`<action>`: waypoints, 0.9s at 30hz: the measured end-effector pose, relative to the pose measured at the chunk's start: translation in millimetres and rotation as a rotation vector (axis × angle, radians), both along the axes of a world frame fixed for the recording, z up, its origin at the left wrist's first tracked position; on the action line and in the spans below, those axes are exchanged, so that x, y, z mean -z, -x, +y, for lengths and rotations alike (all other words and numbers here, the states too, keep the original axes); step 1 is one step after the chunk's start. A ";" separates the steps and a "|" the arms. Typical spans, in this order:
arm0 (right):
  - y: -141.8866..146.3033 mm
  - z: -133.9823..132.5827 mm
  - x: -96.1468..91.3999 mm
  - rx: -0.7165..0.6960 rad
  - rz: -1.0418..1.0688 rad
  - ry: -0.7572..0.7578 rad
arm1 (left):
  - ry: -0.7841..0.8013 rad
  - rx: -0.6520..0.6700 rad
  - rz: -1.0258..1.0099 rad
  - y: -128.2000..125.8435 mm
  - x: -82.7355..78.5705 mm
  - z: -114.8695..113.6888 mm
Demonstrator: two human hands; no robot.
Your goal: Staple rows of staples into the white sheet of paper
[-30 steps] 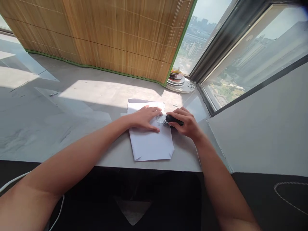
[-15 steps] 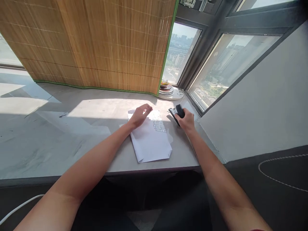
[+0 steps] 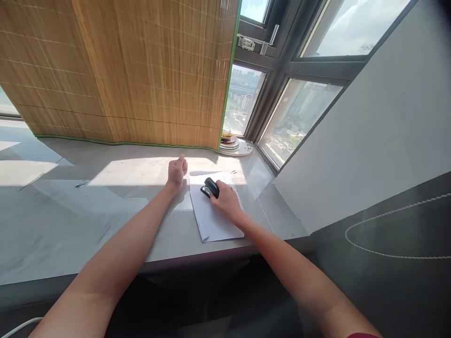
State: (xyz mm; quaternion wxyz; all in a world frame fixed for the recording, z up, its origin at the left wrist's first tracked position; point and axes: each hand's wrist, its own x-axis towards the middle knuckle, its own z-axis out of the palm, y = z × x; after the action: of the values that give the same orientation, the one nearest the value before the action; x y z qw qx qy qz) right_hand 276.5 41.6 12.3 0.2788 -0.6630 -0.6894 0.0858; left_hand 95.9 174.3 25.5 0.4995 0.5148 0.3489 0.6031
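My right hand [image 3: 227, 202] grips a black stapler [image 3: 212, 187], holding it over the upper part of a stack of white paper [image 3: 214, 220]. The stapler's jaw points left, and its silvery metal inside shows. The sheets lie on the pale ledge, with a curled corner at the lower left. Dark markings on the paper's upper right are largely covered by my right hand. Left of the paper, my left hand [image 3: 177, 171] is closed in a fist with the thumb up, apart from the sheets. Whatever its fingers enclose, if anything, is hidden.
A bamboo blind [image 3: 141, 80] with green edging hangs behind the ledge [image 3: 116, 211]. Stacked plates [image 3: 230, 144] stand in the window corner. Small staple-like bits [image 3: 234, 172] lie beyond the paper. A white wall [image 3: 352, 136] rises on the right; a beaded cord [image 3: 366, 253] hangs there.
My right hand has brought the stapler leftward from beside the paper to over it. My left hand has moved off the paper to the left and closed. The view has shifted.
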 end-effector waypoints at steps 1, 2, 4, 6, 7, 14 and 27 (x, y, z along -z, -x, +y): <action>-12.0 -3.9 0.1 0.033 0.005 0.003 | 0.007 -0.004 0.002 0.0 0.4 0.7; -23.5 -8.2 0.2 0.068 0.012 0.006 | 0.011 -0.006 0.004 -0.1 1.1 1.6; -42.7 -17.3 0.4 0.127 0.029 0.007 | 0.003 -0.001 0.004 -0.5 2.8 3.9; -55.2 -24.8 -0.1 0.155 0.047 0.006 | -0.006 0.009 0.004 -0.9 4.4 5.8; -59.7 -27.2 -1.1 0.151 0.055 0.008 | -0.004 0.012 0.006 -1.0 5.0 6.4; -101.2 4.0 -16.7 0.094 0.218 0.104 | 0.017 -0.005 0.019 5.1 5.8 7.4; -83.2 76.2 30.5 -0.082 -0.277 0.185 | 0.085 -0.188 0.062 17.5 3.0 5.9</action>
State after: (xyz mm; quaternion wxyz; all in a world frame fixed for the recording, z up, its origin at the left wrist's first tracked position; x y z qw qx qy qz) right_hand 359.7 117.9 -18.2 0.1149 -0.6625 -0.7370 0.0680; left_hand 78.5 180.1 22.5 0.4510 0.4764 0.4363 0.6158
